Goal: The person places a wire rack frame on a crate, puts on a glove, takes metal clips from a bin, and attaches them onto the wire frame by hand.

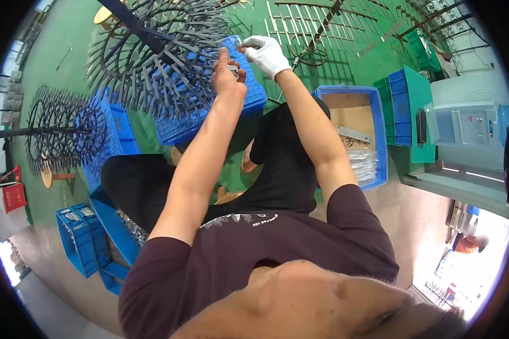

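My left hand (229,78) is bare and raised in front of me beside the round rack of dark prongs (164,53). Its fingers curl around a small silver metal part (233,69). My right hand (266,55) wears a white glove and is close by on the right. Its thumb and fingertips come together near the rack's outer prongs; whatever sits between them is too small to name. Below both hands stands an upturned blue crate (251,96).
A second pronged rack (68,130) stands at left by another blue crate (121,133). On my right, a blue bin (382,141) holds cardboard and clear-bagged pieces (363,165). A blue tub (110,212) lies by my left leg. Frames with rods (316,28) stand ahead.
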Motion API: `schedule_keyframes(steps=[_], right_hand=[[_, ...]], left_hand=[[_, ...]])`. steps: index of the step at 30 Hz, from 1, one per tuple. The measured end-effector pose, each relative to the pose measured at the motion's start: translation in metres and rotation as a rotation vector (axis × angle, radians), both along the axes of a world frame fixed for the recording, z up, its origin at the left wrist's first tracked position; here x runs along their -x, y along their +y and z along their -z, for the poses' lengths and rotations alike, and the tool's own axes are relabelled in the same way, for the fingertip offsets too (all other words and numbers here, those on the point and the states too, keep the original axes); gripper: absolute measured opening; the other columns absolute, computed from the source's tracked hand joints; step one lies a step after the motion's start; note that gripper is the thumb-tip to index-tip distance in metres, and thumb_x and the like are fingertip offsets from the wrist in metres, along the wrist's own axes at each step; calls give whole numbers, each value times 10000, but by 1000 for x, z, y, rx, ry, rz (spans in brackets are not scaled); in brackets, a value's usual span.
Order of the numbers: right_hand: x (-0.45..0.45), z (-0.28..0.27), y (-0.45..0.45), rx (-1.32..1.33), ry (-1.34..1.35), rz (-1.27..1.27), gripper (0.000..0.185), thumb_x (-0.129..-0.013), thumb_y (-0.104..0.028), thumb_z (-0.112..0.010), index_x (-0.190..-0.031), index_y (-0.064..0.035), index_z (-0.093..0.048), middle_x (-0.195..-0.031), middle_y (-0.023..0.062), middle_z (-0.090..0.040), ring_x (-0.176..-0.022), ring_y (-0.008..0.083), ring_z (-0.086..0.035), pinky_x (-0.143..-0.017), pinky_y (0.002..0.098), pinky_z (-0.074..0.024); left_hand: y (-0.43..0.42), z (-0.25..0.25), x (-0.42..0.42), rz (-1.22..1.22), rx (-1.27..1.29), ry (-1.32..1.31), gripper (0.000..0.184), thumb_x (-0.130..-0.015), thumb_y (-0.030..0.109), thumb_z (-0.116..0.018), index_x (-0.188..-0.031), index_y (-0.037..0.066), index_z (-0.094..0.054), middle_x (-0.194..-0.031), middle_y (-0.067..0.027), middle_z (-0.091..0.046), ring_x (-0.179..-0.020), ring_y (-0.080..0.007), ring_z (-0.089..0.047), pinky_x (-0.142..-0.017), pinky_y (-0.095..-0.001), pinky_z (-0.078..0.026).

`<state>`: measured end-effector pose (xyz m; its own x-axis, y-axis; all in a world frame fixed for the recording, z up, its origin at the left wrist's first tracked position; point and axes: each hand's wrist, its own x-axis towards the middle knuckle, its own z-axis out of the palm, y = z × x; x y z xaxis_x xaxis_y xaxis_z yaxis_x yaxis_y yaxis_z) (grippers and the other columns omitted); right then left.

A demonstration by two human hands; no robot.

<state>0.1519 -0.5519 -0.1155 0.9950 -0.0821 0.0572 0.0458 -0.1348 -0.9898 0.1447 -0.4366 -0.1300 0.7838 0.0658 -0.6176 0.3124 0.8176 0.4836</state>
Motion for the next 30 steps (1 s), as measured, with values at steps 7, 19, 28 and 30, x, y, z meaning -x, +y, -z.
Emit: schedule_keyframes(steps=[7, 19, 28, 30], right_hand=[[-17, 29, 1, 7, -4, -19, 172, -805, -27, -667, -965, 21, -708, -890, 90, -726, -818, 141, -676, -764, 262, -524], [-13, 14, 2, 130, 41, 13, 182, -812, -53, -660, -970, 20, -715, -897, 100, -730, -822, 162, -684, -781, 261, -523], [-19, 29, 3, 4, 53, -16, 197, -821, -43, -651, -996, 28, -706, -909, 104, -731, -834, 163, -690, -775, 273, -533], [-18, 28, 3, 18, 44, -14, 187, -823, -47, -656, -989, 17, -712, -906, 105, -731, -832, 161, -689, -772, 273, -534]], left_hand=[[-26, -11, 0, -202, -223, -8, 328, -815, 351, -747, -771, 140, -499, -691, 19, -526, -595, -95, -509, -439, -241, -339], [-29, -8, -22, -318, -176, 130, 347, -803, 295, -773, -816, 119, -475, -663, -16, -566, -531, -122, -528, -368, -234, -350], [-28, -6, -27, -322, -178, 173, 334, -812, 276, -765, -725, 103, -493, -674, -7, -565, -572, -119, -548, -434, -240, -376], [-29, -8, -26, -348, -172, 169, 332, -811, 280, -765, -734, 102, -495, -679, -5, -567, -575, -121, -551, -444, -244, -373]])
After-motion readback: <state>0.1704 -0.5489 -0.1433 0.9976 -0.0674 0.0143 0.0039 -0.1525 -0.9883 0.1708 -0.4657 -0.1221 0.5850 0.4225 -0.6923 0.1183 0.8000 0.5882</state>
